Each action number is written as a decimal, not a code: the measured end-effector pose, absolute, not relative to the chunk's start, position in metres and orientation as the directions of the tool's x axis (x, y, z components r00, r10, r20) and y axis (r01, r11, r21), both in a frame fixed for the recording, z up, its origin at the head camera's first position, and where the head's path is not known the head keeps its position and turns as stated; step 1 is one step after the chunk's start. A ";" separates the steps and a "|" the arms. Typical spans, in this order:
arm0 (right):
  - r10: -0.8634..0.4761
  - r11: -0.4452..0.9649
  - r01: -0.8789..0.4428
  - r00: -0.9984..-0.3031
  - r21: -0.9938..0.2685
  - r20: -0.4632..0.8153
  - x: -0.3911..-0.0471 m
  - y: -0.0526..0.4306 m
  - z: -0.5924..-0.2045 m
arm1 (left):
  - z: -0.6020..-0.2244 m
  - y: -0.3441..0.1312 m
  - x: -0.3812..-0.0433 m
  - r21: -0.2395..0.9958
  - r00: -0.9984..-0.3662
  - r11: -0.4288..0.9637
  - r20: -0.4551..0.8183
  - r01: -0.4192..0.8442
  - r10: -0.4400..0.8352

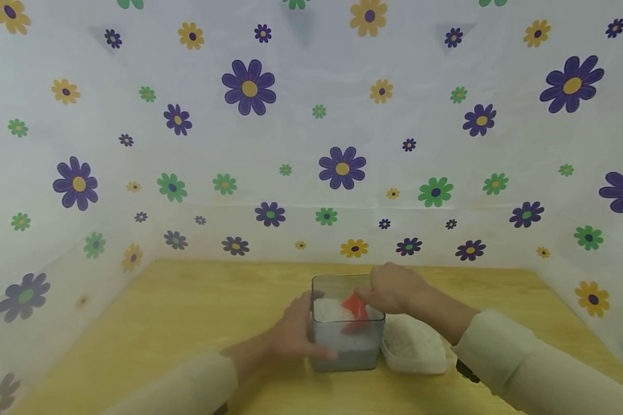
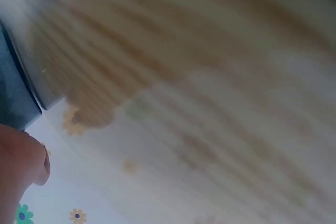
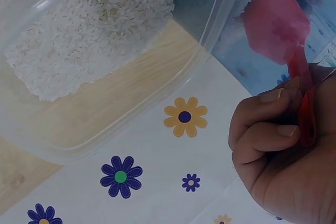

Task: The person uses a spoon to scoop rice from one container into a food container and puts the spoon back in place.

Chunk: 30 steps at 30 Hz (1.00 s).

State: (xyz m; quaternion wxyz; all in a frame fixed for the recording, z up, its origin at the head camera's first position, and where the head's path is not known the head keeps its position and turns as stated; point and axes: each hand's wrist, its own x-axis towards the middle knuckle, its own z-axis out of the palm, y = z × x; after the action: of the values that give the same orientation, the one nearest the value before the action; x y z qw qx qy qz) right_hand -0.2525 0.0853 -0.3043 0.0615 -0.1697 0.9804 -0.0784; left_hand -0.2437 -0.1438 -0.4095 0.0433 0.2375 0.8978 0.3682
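Observation:
Near the front middle of the table stands a clear square container [image 1: 348, 358] with white rice [image 1: 328, 309] inside. My left hand [image 1: 291, 333] holds it at the left, thumb across the front face and fingers along the side. In the left wrist view, only part of that hand [image 2: 21, 161] shows beside the container [image 2: 14, 82]. My right hand [image 1: 397, 286] is over the container's right rim, gripping a red scoop [image 1: 360, 308] by its handle. The right wrist view shows fingers curled round this handle, with the scoop's bowl [image 3: 277, 22] seen through the container wall.
Right of the container, and close against it, sits a shallow clear tub [image 1: 420, 365] with heaped rice [image 1: 415, 340]. My right forearm passes over the tub's right side. Behind the wooden table [image 1: 213, 294] and along both sides hangs a flower-patterned sheet [image 1: 291, 138].

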 end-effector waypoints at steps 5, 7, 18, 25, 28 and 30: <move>-0.353 0.922 -0.331 -0.931 -0.201 -0.089 -0.254 0.086 -0.306 | -0.409 -0.142 -0.243 0.662 -0.876 0.611 0.155 0.436 0.457; -0.370 0.912 -0.346 -0.926 -0.218 -0.078 -0.255 0.086 -0.307 | -0.408 -0.144 -0.243 0.649 -0.871 0.612 0.173 0.452 0.459; -0.373 0.902 -0.337 -0.923 -0.271 -0.093 -0.257 0.091 -0.310 | -0.409 -0.144 -0.246 0.545 -0.820 0.623 0.264 0.562 0.508; -0.376 0.896 -0.337 -0.922 -0.291 -0.091 -0.256 0.092 -0.310 | -0.409 -0.142 -0.246 0.542 -0.831 0.638 0.259 0.547 0.492; -0.386 0.889 -0.346 -0.918 -0.300 -0.087 -0.256 0.093 -0.309 | -0.407 -0.143 -0.245 0.544 -0.830 0.635 0.261 0.549 0.494; -0.397 0.881 -0.356 -0.915 -0.311 -0.076 -0.256 0.093 -0.309 | -0.406 -0.143 -0.245 0.547 -0.833 0.636 0.258 0.544 0.490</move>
State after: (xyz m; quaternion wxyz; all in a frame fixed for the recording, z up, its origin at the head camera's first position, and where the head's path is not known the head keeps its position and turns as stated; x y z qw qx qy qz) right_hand -0.2561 0.0927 -0.3089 0.0689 -0.1946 0.9673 -0.1471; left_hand -0.2453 -0.1429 -0.4059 -0.0426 0.2860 0.9035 0.3164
